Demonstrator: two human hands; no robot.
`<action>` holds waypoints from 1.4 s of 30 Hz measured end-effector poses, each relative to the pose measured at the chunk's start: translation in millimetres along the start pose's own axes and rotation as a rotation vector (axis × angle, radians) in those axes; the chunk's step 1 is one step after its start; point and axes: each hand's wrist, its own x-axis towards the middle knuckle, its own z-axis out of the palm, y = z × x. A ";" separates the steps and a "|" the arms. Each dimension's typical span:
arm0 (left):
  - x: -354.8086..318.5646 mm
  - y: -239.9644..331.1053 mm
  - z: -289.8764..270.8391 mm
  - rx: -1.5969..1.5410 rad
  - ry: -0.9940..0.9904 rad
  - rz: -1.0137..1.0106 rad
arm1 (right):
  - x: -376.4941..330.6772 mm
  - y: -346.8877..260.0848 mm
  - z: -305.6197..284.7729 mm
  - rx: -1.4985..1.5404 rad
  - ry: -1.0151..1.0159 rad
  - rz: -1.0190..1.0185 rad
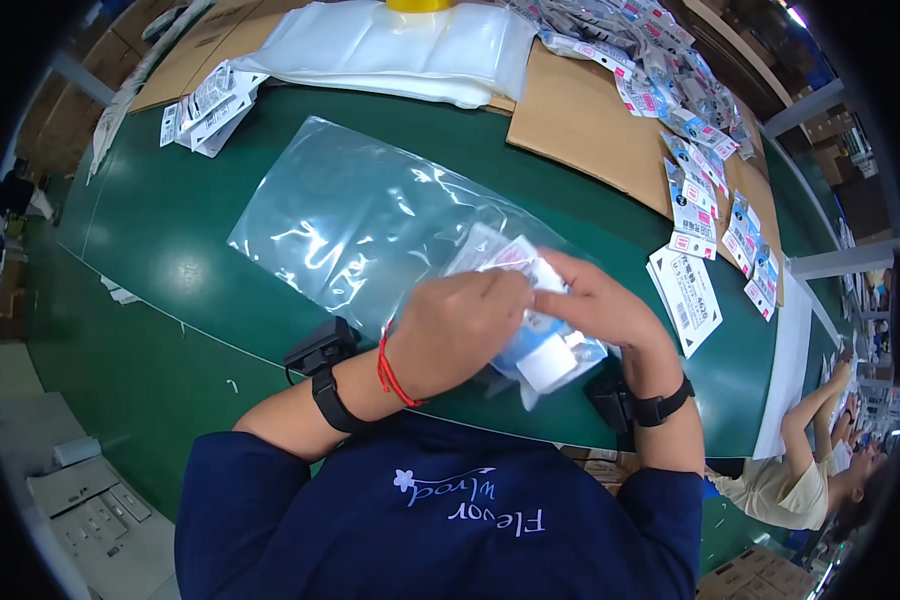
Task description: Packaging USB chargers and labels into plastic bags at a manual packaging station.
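Observation:
My left hand [453, 333] and my right hand [598, 303] meet over the near edge of a green table [160, 230]. Both grip a bundle of small white and blue packets [550, 352] at the mouth of a large clear plastic bag [370, 215]. The bag lies flat on the table and stretches away to the far left. My fingers hide much of the bundle. A red string and a black strap sit on my left wrist; another black strap is on my right wrist.
A stack of white cards [687, 296] lies right of my hands. Several small packets [690, 110] cover brown cardboard [590, 130] at the far right. Folded white bags [400, 45] and more cards [210, 105] lie at the back. Another person [820, 470] works at lower right.

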 end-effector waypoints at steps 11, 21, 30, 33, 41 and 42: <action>5.6 30.7 19.7 -0.278 -0.155 0.208 | 13.7 8.6 13.5 0.398 0.309 -0.116; -3.6 23.5 13.6 0.129 -0.111 0.693 | 2.5 5.4 -24.7 0.503 0.260 0.178; -3.3 30.6 30.8 0.115 -0.156 0.578 | 14.3 4.9 -17.4 0.379 0.243 0.105; 1.8 24.9 29.8 0.184 -0.150 0.548 | 14.6 2.8 -15.9 0.361 0.272 0.117; 2.7 17.2 18.5 0.151 -0.256 0.591 | 14.4 9.1 -23.7 0.495 0.226 0.120; 0.7 17.7 20.8 0.152 -0.256 0.589 | 15.0 8.2 -23.0 0.500 0.220 0.129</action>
